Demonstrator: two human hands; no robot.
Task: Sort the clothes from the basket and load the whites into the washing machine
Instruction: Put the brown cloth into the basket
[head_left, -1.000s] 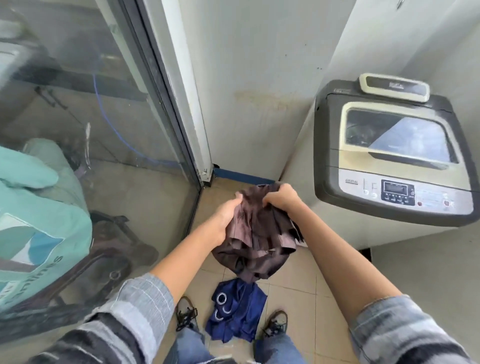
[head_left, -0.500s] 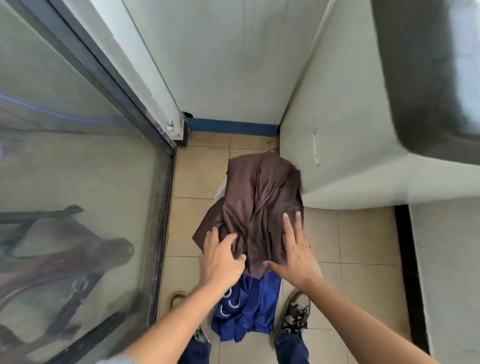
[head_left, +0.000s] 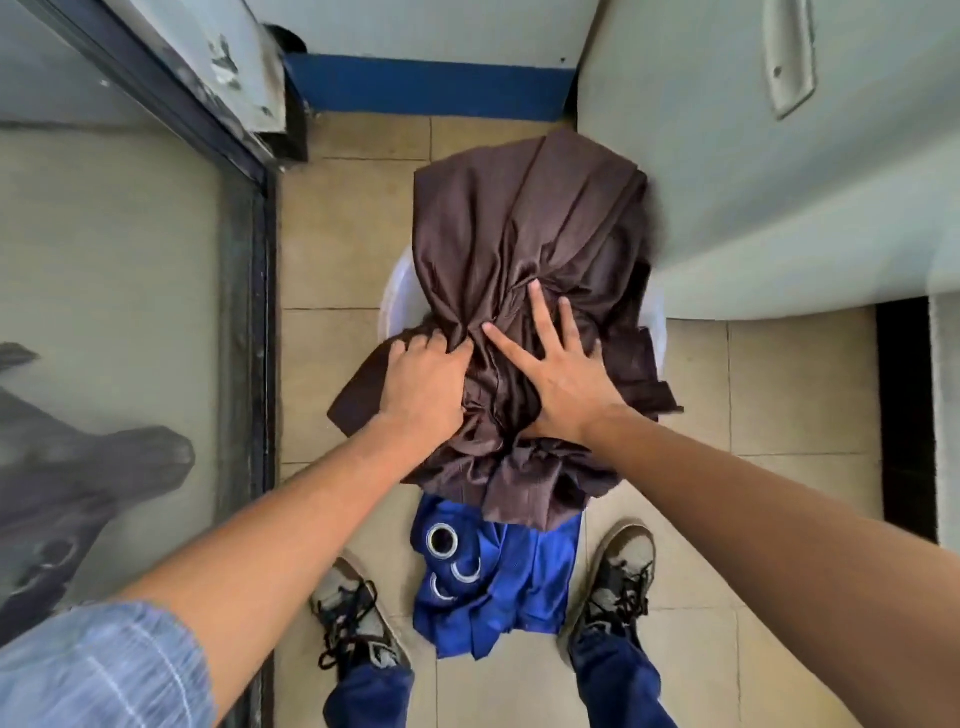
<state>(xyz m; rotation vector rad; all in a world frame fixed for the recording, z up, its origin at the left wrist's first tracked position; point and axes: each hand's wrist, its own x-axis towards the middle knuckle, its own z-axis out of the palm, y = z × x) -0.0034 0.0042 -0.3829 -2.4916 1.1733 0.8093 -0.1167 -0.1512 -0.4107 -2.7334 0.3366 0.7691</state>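
Two hands meet the brown cloth (head_left: 524, 249) heaped over the basket (head_left: 397, 280): your left hand (head_left: 423, 379) grips its folds, your right hand (head_left: 558, 374) presses flat.

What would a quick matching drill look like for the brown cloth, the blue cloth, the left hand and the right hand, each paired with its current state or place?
Column one:
1. brown cloth
2. blue cloth
3. left hand
4. right hand

Column two:
A. lies on the floor between the shoes
B. fingers spread flat, pressing down
C. draped over the white basket
D. fingers curled into a bunch of fabric

Pairs: 1-C, 2-A, 3-D, 4-B
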